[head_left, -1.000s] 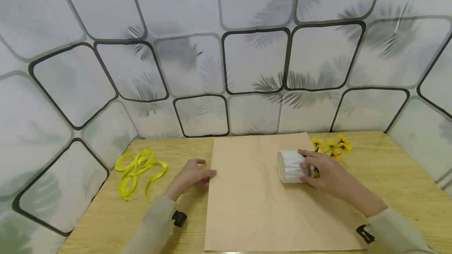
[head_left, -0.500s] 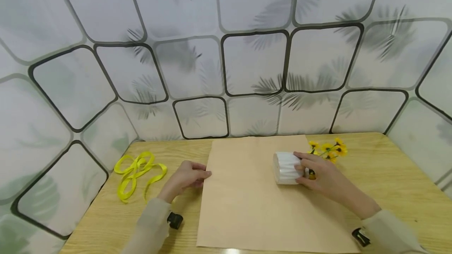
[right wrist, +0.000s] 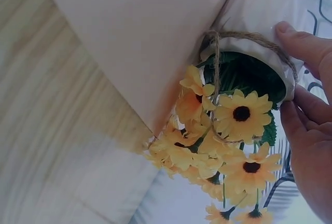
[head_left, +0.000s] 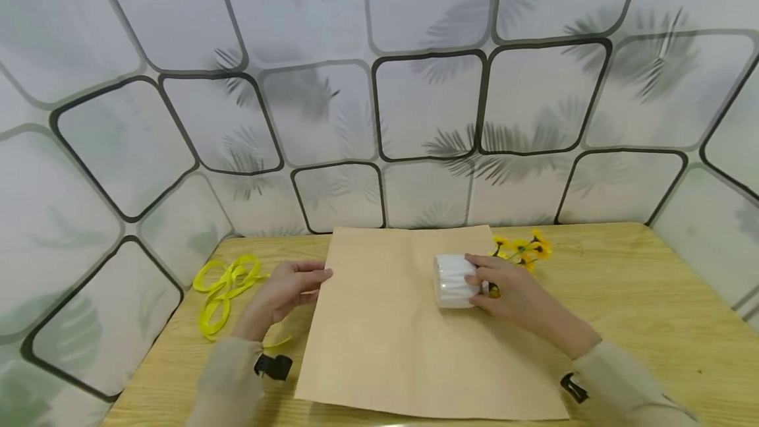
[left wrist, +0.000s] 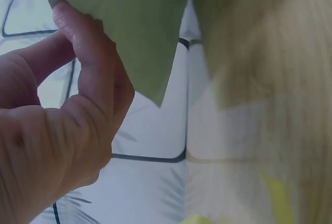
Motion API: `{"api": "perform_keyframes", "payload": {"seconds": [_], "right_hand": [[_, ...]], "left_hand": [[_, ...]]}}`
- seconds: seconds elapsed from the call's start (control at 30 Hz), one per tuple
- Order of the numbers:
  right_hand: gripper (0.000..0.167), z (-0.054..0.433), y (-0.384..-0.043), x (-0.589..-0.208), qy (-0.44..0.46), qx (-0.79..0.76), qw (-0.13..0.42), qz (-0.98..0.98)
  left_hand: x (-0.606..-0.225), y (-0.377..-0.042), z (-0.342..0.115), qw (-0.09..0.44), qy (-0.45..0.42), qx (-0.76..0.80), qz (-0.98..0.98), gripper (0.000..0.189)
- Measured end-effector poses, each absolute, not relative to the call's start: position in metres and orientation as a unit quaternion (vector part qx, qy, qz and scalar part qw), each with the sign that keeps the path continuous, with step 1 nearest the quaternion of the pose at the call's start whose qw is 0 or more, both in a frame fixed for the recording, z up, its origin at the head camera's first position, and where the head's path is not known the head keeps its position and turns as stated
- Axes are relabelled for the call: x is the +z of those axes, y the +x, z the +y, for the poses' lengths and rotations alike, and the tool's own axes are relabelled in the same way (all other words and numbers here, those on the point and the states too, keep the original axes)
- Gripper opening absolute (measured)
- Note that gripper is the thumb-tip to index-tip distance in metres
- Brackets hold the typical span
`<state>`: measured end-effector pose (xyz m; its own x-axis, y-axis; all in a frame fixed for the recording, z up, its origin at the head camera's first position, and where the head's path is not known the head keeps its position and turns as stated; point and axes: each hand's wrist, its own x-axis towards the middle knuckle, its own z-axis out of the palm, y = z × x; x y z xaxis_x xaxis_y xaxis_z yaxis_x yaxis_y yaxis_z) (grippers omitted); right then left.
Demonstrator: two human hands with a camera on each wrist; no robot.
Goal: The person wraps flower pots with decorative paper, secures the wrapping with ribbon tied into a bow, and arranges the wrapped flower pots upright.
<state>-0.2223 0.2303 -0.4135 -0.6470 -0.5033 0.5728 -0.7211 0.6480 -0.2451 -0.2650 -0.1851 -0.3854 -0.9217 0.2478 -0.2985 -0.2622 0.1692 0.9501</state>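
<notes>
A large sheet of brown wrapping paper (head_left: 379, 335) covers the middle of the table, its left edge raised slightly. My left hand (head_left: 283, 292) pinches that left edge between thumb and fingers; the left wrist view shows the paper's corner (left wrist: 155, 73) hanging past the fingers. On the right part of the sheet, a white ribbed flowerpot (head_left: 455, 282) lies on its side. My right hand (head_left: 522, 295) grips it near the rim. Yellow artificial flowers (right wrist: 241, 114) spill from its mouth, pointing right in the head view. Twine (right wrist: 249, 38) is tied below the rim.
A loosely looped yellow ribbon (head_left: 216, 308) lies on the wooden table (head_left: 640, 288) at the left, partly behind my left hand. A patterned cloth backdrop (head_left: 427, 104) rises behind the table and along both sides.
The paper, the flowerpot and both hands have shifted left together. The sheet's left edge, held in my left hand, has come up a little and now slants. The ribbon stays put.
</notes>
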Motion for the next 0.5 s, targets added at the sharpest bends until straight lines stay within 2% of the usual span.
{"api": "perform_keyframes", "payload": {"seconds": [0.33,0.5], "right_hand": [[0.027,0.209,-0.228,-0.413,0.367,0.248,0.225,-0.868],[0.027,0.204,-0.229,-0.412,0.363,0.255,0.226,-0.867]], "left_hand": [[-0.355,-0.261,-0.166,0.179,0.036,0.72,0.669,0.056],[-0.35,-0.259,-0.149,0.176,0.066,0.74,0.646,0.047]]}}
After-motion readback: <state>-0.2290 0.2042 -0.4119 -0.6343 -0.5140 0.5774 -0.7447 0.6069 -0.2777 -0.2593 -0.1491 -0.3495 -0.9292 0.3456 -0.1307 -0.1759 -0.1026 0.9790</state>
